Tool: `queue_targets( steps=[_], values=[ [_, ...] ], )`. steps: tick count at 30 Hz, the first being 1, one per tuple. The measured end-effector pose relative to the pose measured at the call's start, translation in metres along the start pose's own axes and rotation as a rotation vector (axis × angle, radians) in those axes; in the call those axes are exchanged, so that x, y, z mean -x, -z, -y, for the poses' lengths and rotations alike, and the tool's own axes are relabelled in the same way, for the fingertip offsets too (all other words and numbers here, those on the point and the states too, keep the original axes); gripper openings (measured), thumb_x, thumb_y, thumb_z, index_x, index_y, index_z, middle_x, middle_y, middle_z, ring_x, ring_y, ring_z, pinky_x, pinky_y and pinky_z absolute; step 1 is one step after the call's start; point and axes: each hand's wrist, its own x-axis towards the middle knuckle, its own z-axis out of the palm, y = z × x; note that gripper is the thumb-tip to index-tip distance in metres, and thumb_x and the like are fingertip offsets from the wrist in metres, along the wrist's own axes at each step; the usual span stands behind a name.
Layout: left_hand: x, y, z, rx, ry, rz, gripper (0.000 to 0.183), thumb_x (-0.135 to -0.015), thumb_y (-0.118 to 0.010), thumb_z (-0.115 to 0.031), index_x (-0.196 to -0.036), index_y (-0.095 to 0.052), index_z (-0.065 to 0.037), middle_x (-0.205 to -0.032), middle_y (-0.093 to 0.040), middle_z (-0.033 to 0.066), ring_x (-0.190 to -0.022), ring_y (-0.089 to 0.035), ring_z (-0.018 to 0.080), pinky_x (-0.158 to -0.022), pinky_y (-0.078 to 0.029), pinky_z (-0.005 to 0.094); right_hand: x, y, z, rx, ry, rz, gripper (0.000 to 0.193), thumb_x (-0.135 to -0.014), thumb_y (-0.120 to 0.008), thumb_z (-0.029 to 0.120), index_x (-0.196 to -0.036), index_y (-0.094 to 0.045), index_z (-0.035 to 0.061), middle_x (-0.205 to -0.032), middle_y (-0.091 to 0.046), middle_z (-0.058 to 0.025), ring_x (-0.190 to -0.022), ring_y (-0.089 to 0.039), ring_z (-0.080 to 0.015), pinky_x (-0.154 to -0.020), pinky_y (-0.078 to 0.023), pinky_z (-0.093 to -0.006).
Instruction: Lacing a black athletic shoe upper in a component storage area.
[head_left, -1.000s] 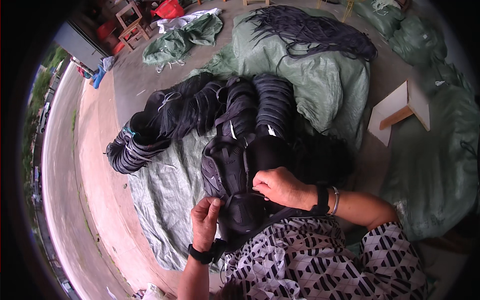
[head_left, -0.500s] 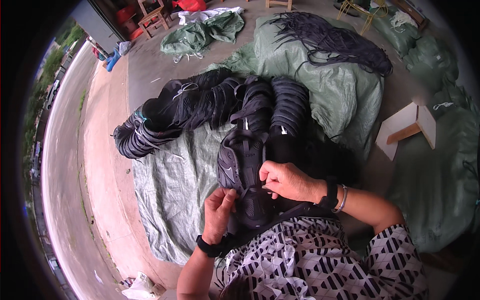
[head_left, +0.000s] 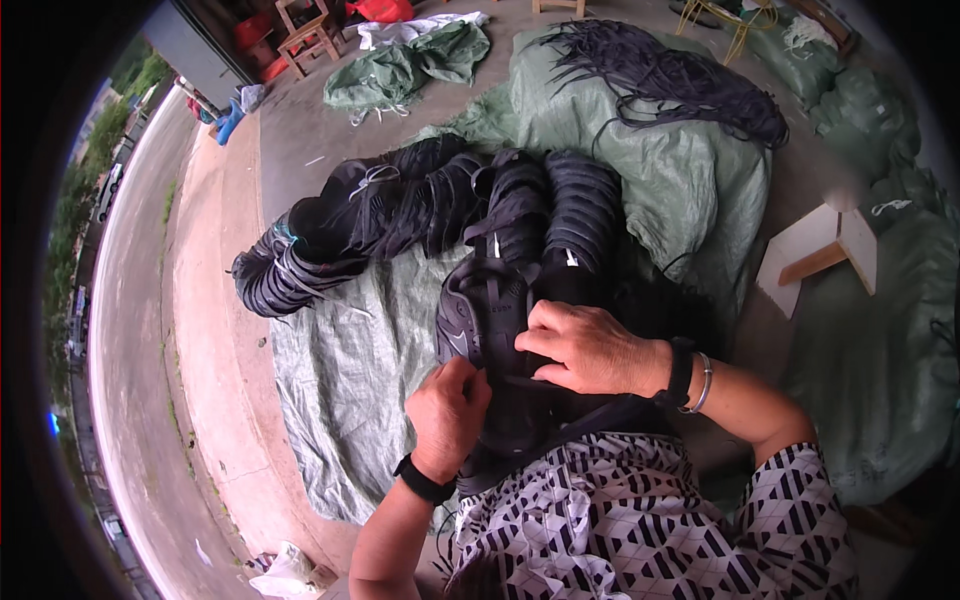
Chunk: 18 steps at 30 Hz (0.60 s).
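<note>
A black shoe upper (head_left: 482,312) with a pale side mark lies in my lap, its opening away from me and its toe toward me. My left hand (head_left: 447,412) is closed at the upper's left lacing edge. My right hand (head_left: 592,350) is closed with bent fingers at the opposite edge. Between them a dark shoelace (head_left: 515,381) crosses above the toe, and both hands seem to pinch it; the fingertips partly hide it. Just beyond the upper, long stacks of nested black shoe uppers (head_left: 580,205) reach away from me.
More black uppers (head_left: 350,220) curve off to the left on a green woven sheet (head_left: 335,385). A heap of dark laces (head_left: 665,85) lies on a green sack behind. At right stand a small wooden stool (head_left: 825,250) and green sacks (head_left: 880,370). A wooden chair (head_left: 308,40) is far back.
Both hands have shifted: the right one rose slightly away from my lap, and the left turned so its back shows more. The upper stays in my lap.
</note>
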Motion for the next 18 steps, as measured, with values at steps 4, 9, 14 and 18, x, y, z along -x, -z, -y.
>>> queue_targets(
  steps=[4, 9, 14, 18],
  values=[
    [-0.022, 0.023, -0.008, -0.185, -0.178, 0.196, 0.016, -0.074, -0.068, -0.017, -0.073, -0.055, -0.009, -0.066, -0.058, 0.0071, -0.069, -0.059, 0.0277, -0.057, -0.047, 0.0395, -0.007, 0.012, -0.010, 0.145, 0.170, -0.203, 0.035, -0.064, -0.078, 0.019, -0.091, -0.057, 0.0099, -0.100, -0.049, -0.0049, -0.100, -0.049, -0.0231, -0.086, -0.043, -0.0378],
    [-0.054, 0.041, -0.014, -0.387, -0.691, 0.135, 0.012, -0.069, -0.065, -0.015, -0.076, -0.056, -0.012, -0.094, -0.055, 0.0020, -0.095, -0.051, 0.0230, -0.080, -0.044, 0.0361, -0.014, 0.011, -0.016, 0.279, 0.305, 0.058, 0.031, -0.063, -0.078, 0.029, -0.081, -0.062, 0.0108, -0.098, -0.051, -0.0030, -0.100, -0.047, -0.0215, -0.088, -0.038, -0.0363],
    [-0.075, 0.045, -0.016, -0.572, -0.964, 0.502, 0.012, -0.071, -0.064, -0.018, -0.081, -0.060, -0.013, -0.085, -0.052, 0.0007, -0.095, -0.053, 0.0195, -0.081, -0.047, 0.0327, -0.020, 0.004, -0.017, 0.381, 0.292, 0.214, 0.027, -0.065, -0.075, 0.036, -0.080, -0.065, 0.0162, -0.089, -0.049, -0.0010, -0.097, -0.046, -0.0202, -0.091, -0.034, -0.0408],
    [-0.087, 0.046, -0.021, -0.569, -0.836, 0.713, 0.020, -0.068, -0.071, -0.031, -0.075, -0.061, -0.015, -0.081, -0.053, 0.0012, -0.082, -0.055, 0.0187, -0.060, -0.052, 0.0299, -0.018, 0.001, -0.020, 0.343, 0.257, 0.225, 0.025, -0.065, -0.075, 0.038, -0.074, -0.065, 0.0171, -0.089, -0.049, 0.0005, -0.097, -0.046, -0.0200, -0.093, -0.031, -0.0428]
  ],
)
